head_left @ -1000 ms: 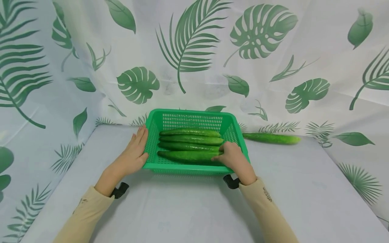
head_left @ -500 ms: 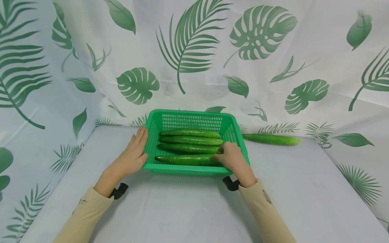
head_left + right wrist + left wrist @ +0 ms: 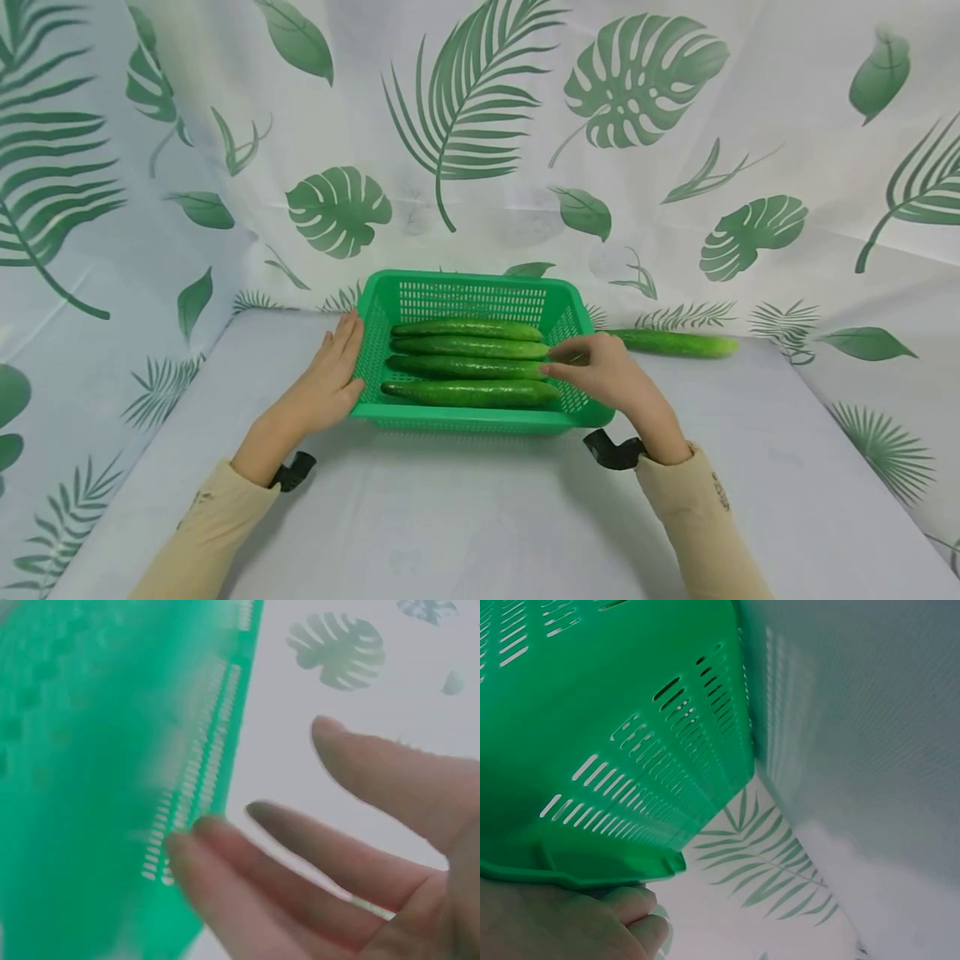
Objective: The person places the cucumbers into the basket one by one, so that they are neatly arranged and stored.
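Note:
A green plastic basket (image 3: 465, 415) with slotted walls holds several long green cucumbers lying side by side. The front cucumber (image 3: 468, 393) sits slightly apart from the row behind it. My left hand (image 3: 324, 379) rests with straight fingers along the basket's left side; in the left wrist view its fingers touch the rim. Over the basket's right end is my right hand (image 3: 611, 375), thumb and fingers spread apart with nothing between them. The right wrist view shows those fingers (image 3: 255, 862) loosely extended beside the basket wall. Another cucumber (image 3: 678, 342) lies outside, right of the basket.
A white cloth covers the table (image 3: 450, 517). Leaf-printed sheets (image 3: 495, 217) rise close behind the basket and at both sides. Black wrist mounts (image 3: 615, 450) hang below the wrists.
The front cucumber slid toward the basket's front wall, then my right hand let go of it and moved up and to the right. My left hand stays in place.

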Demonstrator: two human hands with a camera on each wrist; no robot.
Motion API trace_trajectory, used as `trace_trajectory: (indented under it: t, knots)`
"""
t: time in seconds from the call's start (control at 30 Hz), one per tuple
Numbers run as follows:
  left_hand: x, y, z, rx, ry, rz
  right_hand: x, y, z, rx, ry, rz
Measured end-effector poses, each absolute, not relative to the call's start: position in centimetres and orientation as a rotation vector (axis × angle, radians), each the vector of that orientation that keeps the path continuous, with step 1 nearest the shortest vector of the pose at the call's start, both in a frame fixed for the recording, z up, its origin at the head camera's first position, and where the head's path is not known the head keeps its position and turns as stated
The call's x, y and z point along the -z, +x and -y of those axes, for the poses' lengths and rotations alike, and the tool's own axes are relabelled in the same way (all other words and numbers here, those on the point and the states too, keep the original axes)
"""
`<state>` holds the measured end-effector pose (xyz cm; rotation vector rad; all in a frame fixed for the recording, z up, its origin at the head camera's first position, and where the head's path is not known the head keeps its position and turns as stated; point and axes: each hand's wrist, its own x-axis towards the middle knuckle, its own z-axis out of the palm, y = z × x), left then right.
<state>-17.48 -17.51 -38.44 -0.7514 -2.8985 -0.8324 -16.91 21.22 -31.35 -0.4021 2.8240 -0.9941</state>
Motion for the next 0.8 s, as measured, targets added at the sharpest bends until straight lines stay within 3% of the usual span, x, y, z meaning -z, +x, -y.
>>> trace_trajectory:
  t: [0.17,0.47,0.63,0.8]
  knots:
    - [38.5,-17.5,17.5,0.817,-0.744,2.906,29.7,-17.5,-24.5,1.145,-0.458,-2.816]
    - [38.6,-17.6,17.5,0.826,-0.741,2.901,28.4,-20.7,-33.0,1.303,-0.274,-2.916]
    - [38.6,-17.7,17.6,0.829,-0.743,2.894,29.7,-22.9,-37.8,1.403,-0.084,-2.941]
    - [38.8,-17.8,17.6,0.832,-0.752,2.887,32.5,-24.5,-41.0,1.491,0.314,-2.887]
